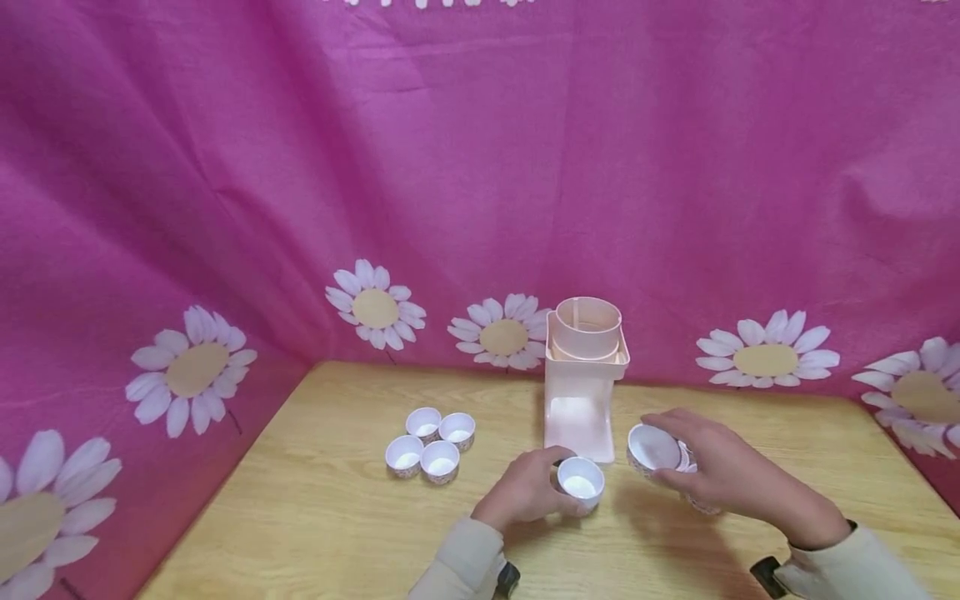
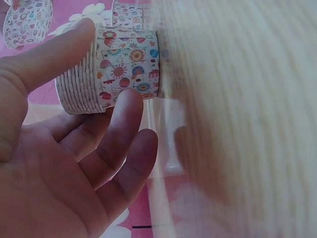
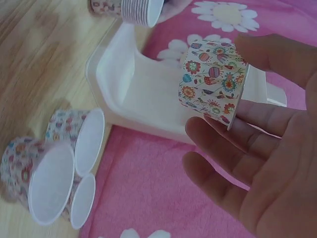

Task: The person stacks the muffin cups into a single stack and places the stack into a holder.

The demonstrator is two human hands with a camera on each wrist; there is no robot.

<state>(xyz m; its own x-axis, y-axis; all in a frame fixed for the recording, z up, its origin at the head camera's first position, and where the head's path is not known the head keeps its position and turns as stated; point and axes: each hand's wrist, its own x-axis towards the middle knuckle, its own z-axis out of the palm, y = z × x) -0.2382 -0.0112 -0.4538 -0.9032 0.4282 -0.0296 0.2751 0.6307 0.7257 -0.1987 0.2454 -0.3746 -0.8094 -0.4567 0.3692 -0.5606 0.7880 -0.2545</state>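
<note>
My left hand [image 1: 531, 487] grips a stack of nested paper baking cups [image 1: 581, 482], white inside, low over the wooden table. The left wrist view shows the cup stack [image 2: 126, 64] with many layered rims and a flowery print, thumb on one side and fingertips on the other. To the right, my right hand [image 1: 723, 467] holds a single paper cup [image 1: 654, 450] tilted above the table; the same printed cup [image 3: 210, 79] sits between thumb and fingers in the right wrist view. Between and behind the hands stands a pale pink plastic stand [image 1: 581, 408] with a round ring [image 1: 588, 329] on top.
Several paper cups [image 1: 440, 461] stand grouped, mouths up, on the table [image 1: 300, 500] to the left. More printed cups [image 3: 52, 183] stand below my right hand, mostly hidden in the head view. A pink flowered cloth [image 1: 480, 167] hangs behind the table.
</note>
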